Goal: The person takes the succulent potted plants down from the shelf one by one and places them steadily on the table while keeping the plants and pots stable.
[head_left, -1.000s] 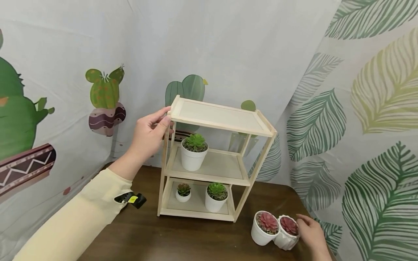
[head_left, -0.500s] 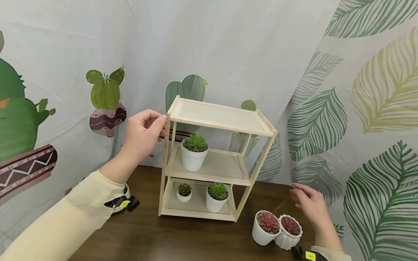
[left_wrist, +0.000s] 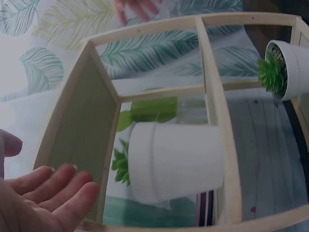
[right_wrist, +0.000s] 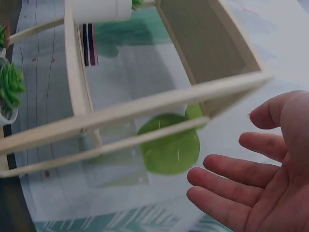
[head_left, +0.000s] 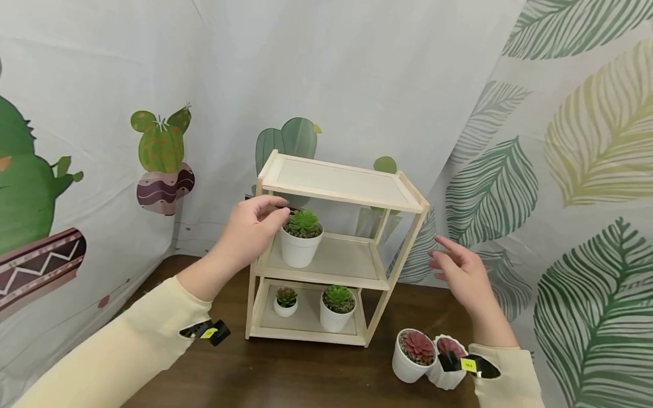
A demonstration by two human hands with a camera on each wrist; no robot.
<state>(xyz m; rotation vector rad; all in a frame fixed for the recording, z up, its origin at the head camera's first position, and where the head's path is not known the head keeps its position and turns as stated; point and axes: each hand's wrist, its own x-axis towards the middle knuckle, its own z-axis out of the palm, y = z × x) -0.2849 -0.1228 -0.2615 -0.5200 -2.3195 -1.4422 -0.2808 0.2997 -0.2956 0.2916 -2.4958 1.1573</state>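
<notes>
A small wooden shelf rack point(head_left: 352, 195) stands on the table. On its middle shelf sits a green succulent in a white pot point(head_left: 300, 249). My left hand point(head_left: 252, 229) is in front of the rack's left post, fingertips near that plant; the left wrist view shows its loosely bent fingers apart from the pot, holding nothing. To the right of the rack, my right hand point(head_left: 461, 275) hangs in the air with fingers spread, also seen as a bare hand point(right_wrist: 260, 169) in the right wrist view.
The bottom shelf bears a small brownish succulent point(head_left: 286, 300) and a larger green one point(head_left: 336, 317). At the right on the table point(head_left: 306, 374) stand a red succulent in a smooth pot point(head_left: 410, 362) and one in a ribbed pot point(head_left: 444, 374), partly behind the right wrist strap. Printed curtains hang behind.
My left hand has let go of the rack's top left corner and moved right and down toward the middle-shelf plant. The right hand has risen from beside the red succulents to the rack's right side.
</notes>
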